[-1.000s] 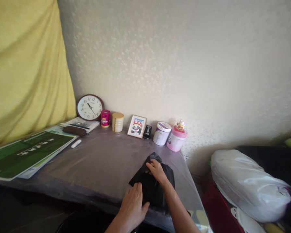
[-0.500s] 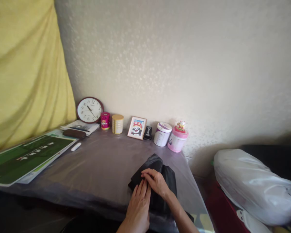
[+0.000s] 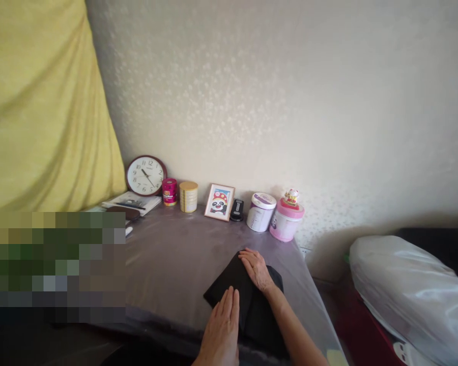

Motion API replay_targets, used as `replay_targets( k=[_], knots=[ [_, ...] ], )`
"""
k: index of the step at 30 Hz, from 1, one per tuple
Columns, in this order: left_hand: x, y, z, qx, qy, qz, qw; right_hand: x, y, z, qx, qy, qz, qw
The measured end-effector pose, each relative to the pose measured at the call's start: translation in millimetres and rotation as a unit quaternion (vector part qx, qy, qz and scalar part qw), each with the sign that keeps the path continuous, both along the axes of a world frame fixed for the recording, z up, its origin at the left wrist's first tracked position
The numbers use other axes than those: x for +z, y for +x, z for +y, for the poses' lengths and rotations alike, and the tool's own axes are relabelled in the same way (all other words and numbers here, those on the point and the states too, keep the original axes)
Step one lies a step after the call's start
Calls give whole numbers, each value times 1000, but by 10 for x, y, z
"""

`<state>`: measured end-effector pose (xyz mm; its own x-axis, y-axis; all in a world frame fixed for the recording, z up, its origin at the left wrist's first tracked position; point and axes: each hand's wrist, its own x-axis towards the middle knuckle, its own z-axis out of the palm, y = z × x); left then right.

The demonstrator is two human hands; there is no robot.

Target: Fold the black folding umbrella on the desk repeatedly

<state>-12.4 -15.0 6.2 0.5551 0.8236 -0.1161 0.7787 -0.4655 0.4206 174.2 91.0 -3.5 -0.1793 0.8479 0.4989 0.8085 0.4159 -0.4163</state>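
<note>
A piece of thin black material (image 3: 226, 278), cloth or plastic, lies folded near the front right of the table. My left hand (image 3: 224, 320) rests on its near left part, fingers stretched out and held together. Farther up, my right hand (image 3: 255, 267) lies over the top edge of the black material with its fingers extended. Neither hand grips it. The near end of the material runs down behind my right forearm, so part of it is hidden.
Along the wall stand a round clock (image 3: 146, 176), a pink can (image 3: 169, 192), a yellow-lidded can (image 3: 188, 197), a panda picture frame (image 3: 219, 202), a white tub (image 3: 261, 212) and a pink tub (image 3: 286, 223) bearing a cat figurine. A white plastic bag (image 3: 408, 290) sits right of the table (image 3: 168, 259).
My right hand has moved up and away from my left hand to the far edge of the black material. The material now lies flatter. The view has shifted slightly left.
</note>
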Motion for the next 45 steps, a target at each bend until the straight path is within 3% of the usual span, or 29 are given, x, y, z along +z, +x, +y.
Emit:
replay_targets(
  k=[4,8,10,12,15,20,25,29,32,35,39,45],
  knots=[
    [117,6,-14,0,-12,16,1000,8,121,197,-50,-9,7,999],
    [114,-10,-10,0,-15,12,1000,170,30,-37,-109,40,41,992],
    [70,-22,-5,5,-12,0,1000,240,-90,-278,-45,31,68,996],
    [27,-28,-3,9,-6,-18,1000,255,-212,-493,49,-23,66,996],
    [22,-26,-10,11,-7,-19,1000,174,-298,-590,89,-40,6,995],
    [161,-17,-40,9,-28,12,999,9,-143,-188,6,-11,-10,1000],
    [194,-27,-55,12,-20,10,1000,4,154,42,-134,-11,31,990],
    [134,-56,-69,8,0,5,1000,-60,485,-253,-275,-8,113,955],
    [106,-73,-81,7,14,-4,1000,-142,668,-597,-322,-49,157,932],
    [100,-81,-88,7,25,-14,1000,-161,685,-874,-328,-107,198,918],
    [101,-85,-88,11,27,-16,999,-56,535,-1061,-295,-172,254,905],
    [32,-87,-81,12,46,-33,998,84,401,-1133,-323,-91,177,925]
  ],
)
